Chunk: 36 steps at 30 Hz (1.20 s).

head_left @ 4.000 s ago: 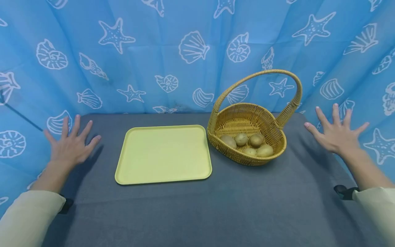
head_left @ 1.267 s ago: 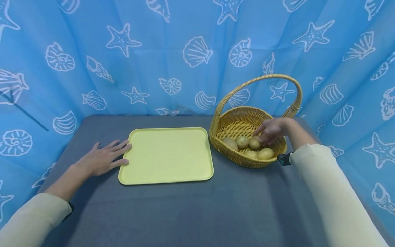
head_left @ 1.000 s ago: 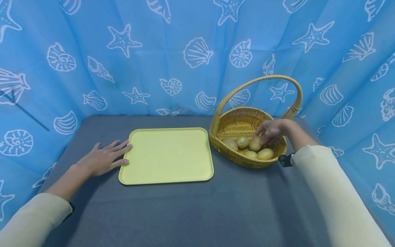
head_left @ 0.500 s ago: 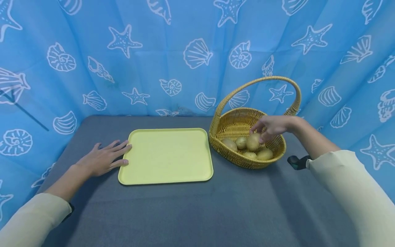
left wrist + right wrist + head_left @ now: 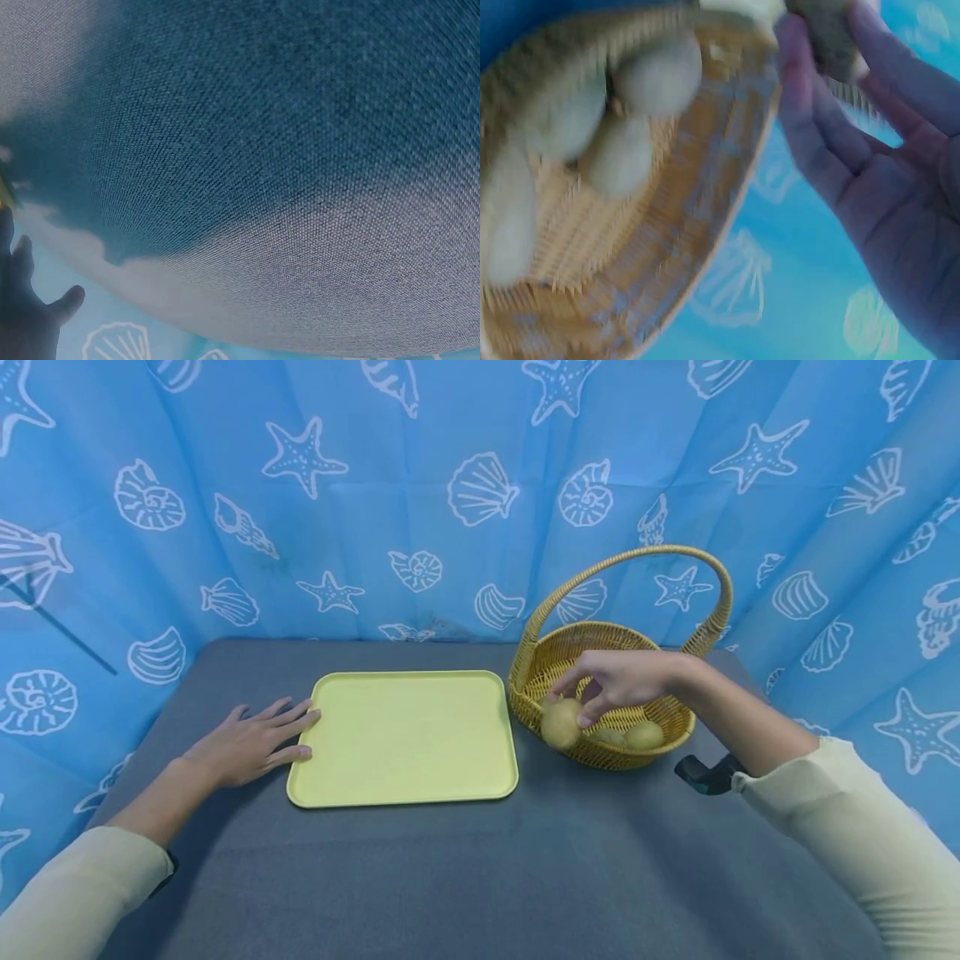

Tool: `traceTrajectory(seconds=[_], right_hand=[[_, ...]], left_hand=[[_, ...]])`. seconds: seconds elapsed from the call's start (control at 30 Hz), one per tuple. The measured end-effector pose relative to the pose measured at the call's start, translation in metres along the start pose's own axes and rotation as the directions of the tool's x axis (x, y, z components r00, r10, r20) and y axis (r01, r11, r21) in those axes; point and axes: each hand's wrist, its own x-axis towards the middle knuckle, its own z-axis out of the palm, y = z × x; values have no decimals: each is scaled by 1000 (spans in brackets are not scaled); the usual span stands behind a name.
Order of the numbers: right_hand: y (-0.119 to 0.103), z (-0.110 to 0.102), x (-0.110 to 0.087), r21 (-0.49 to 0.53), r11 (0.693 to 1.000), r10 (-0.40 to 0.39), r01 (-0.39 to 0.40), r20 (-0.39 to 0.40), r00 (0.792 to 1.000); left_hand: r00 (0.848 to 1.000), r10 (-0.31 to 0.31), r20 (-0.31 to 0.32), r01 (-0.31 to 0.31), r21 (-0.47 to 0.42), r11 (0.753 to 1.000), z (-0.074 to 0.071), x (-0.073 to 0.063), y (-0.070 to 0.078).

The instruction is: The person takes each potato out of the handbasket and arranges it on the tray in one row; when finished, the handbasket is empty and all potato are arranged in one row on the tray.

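My right hand [image 5: 618, 681] pinches a potato [image 5: 561, 724] between thumb and fingers, over the left front rim of the wicker basket [image 5: 678, 737]. In the right wrist view the same potato [image 5: 829, 37] sits at the fingertips, above the basket's side, and the view is blurred. Several other potatoes [image 5: 643, 736] lie in the basket; the held one and the hand hide part of them. My left hand [image 5: 247, 745] rests with straight, spread fingers on the left edge of a pale yellow tray [image 5: 405, 739], which bears nothing.
The basket's tall arched handle [image 5: 630, 556] rises above the right arm. A dark grey cloth [image 5: 420, 877] covers the table. Behind it hangs a blue curtain [image 5: 405, 518] with white shells and starfish. The tray lies just left of the basket.
Earlier both hands hovered apart at the sides. The left came to the tray's edge and stayed; the right reached into the basket, took a potato, lifted it and moved left.
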Motion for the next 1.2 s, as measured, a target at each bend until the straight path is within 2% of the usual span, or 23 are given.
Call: traceTrajectory(seconds=[0.17,0.3,0.5,0.63,0.8,1.0,1.2], right_hand=[[-20,21,34,-30,995,-98,98,-4,995],[-29,40,64,-62,987,-147,146,-19,989],[-38,72,118,-32,978,-207,205,-149,967],[-47,90,151,-5,981,-192,195,-203,960],[-61,109,182,-6,980,-197,200,-193,961],[-76,130,212,-13,974,-225,227,-201,954],[-95,147,234,2,985,-166,172,-233,958]], left_hand=[[1000,8,-10,-8,14,1000,1,0,-2],[1000,15,-23,-14,27,1000,3,0,-3],[999,17,-47,-16,20,1000,5,-1,-5],[1000,6,-29,-6,22,1000,4,-1,-5],[1000,8,-15,-7,40,999,3,2,-5],[1000,15,-18,-14,66,998,3,2,-3],[1000,7,-8,-7,72,997,0,2,-2]])
